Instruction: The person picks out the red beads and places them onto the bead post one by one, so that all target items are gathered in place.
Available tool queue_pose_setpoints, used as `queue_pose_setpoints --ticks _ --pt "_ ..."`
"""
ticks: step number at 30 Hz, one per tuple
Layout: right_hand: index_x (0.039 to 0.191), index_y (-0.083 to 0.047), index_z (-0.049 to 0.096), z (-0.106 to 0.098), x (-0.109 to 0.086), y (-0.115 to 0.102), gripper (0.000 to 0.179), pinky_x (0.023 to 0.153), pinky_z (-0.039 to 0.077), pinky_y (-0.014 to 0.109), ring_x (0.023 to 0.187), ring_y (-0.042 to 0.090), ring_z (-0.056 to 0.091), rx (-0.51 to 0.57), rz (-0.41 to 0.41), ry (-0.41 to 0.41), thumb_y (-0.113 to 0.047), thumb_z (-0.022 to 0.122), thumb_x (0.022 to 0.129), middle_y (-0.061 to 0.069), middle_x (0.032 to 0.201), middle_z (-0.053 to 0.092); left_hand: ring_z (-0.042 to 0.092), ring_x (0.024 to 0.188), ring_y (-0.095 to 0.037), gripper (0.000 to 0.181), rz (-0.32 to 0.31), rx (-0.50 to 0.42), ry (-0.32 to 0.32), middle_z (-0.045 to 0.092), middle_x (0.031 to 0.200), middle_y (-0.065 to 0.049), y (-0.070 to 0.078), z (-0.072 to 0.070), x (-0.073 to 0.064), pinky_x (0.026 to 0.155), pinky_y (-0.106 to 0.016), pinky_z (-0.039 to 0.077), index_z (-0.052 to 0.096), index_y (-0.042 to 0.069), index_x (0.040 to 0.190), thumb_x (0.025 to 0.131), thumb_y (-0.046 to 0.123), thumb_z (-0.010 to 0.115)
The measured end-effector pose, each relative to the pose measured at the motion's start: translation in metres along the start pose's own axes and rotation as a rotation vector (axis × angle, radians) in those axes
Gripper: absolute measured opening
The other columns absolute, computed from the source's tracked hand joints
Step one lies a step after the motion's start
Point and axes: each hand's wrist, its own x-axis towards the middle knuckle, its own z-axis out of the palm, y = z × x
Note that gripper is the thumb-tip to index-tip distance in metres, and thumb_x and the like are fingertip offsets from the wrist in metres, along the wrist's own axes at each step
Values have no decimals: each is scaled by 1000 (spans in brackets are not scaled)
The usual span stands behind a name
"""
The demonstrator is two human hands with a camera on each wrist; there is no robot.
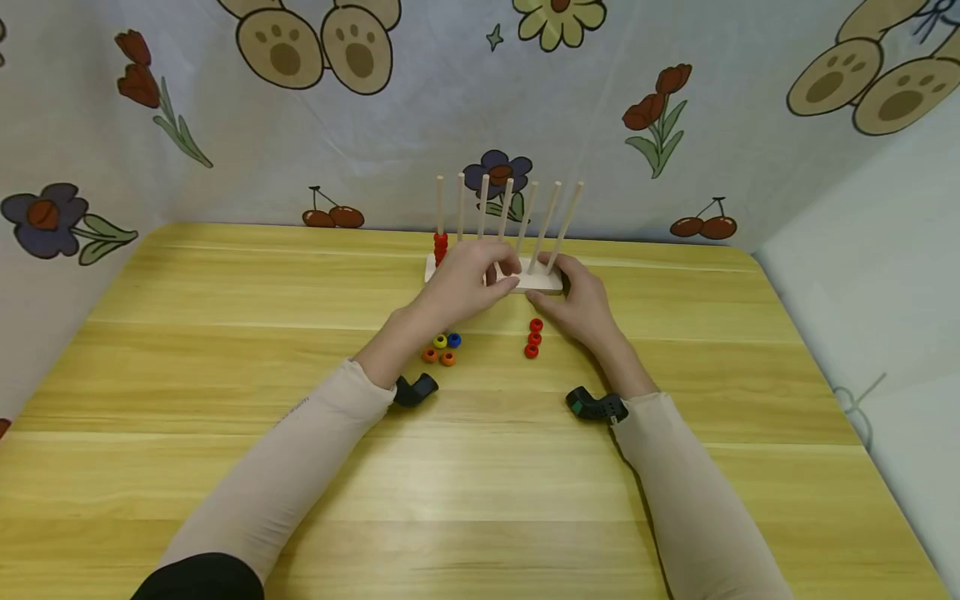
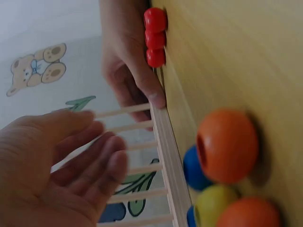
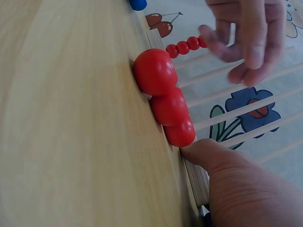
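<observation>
A pale wooden peg rack (image 1: 542, 283) with several upright rods stands near the table's far edge. Red beads (image 1: 440, 248) are stacked on its leftmost rod. My right hand (image 1: 581, 302) grips the right end of the base, thumb (image 3: 203, 153) against the front edge and fingers behind. In front of the rods hovers my left hand (image 1: 472, 277), its fingers loosely bent with nothing between them. Three loose red beads (image 1: 534, 338) lie in a row near my right hand. Under my left forearm sit orange beads (image 2: 228, 145), a yellow bead (image 1: 440, 341) and a blue bead (image 1: 453, 340).
The wood-grain table (image 1: 495, 483) extends around the rack on all sides. Behind it hangs a pale patterned cloth (image 1: 420, 142), close to the back edge. Black wrist cameras (image 1: 596, 406) sit on both wrists. A thin pale cord (image 1: 862, 408) shows off the table's right side.
</observation>
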Motion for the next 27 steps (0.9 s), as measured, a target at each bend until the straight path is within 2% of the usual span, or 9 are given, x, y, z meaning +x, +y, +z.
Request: queue_pose_setpoints --ticks 2,5,8,12,16,20,27 --pt "147 -8 58 0 0 1 58 111 46 52 135 35 58 -8 5 2 -24 80 95 17 146 61 66 81 -18 9 -12 30 -99 74 104 -5 2 6 0 76 -31 53 77 8 105 99 13 75" --pt "147 -9 59 0 0 3 59 109 47 52 133 34 59 -11 9 8 -26 80 95 16 146 62 65 89 -19 14 18 79 -211 74 109 -6 6 16 0 83 -34 52 77 8 111 99 13 75" --pt "146 -9 60 1 0 3 60 113 45 52 137 34 57 -15 11 6 -26 81 93 15 147 61 66 101 -20 20 50 94 -285 74 117 -6 10 25 -1 92 -35 52 77 9 119 99 10 73" --pt "146 -9 60 2 2 2 57 118 41 52 143 36 53 -10 10 -3 -21 80 94 16 151 59 67 115 -19 26 53 88 -367 72 129 -3 11 32 -5 100 -33 52 77 11 123 100 4 69" --pt "146 -8 60 1 3 -1 55 118 41 52 143 36 53 -12 -1 0 -19 79 95 16 151 58 67 112 -18 23 49 99 -394 71 125 -3 13 33 -7 99 -33 53 78 9 118 100 0 68" --pt "145 -8 60 1 2 -2 56 117 42 52 141 35 54 -6 -6 2 -22 80 95 16 150 59 66 107 -19 16 36 120 -390 71 119 -4 12 33 -8 95 -32 54 79 9 110 100 2 69" --pt "146 -8 60 1 1 1 57 118 41 51 142 35 53 -5 0 2 -24 81 94 16 151 59 65 101 -17 11 25 151 -369 72 109 -5 9 34 -7 91 -30 54 80 7 104 97 1 73"
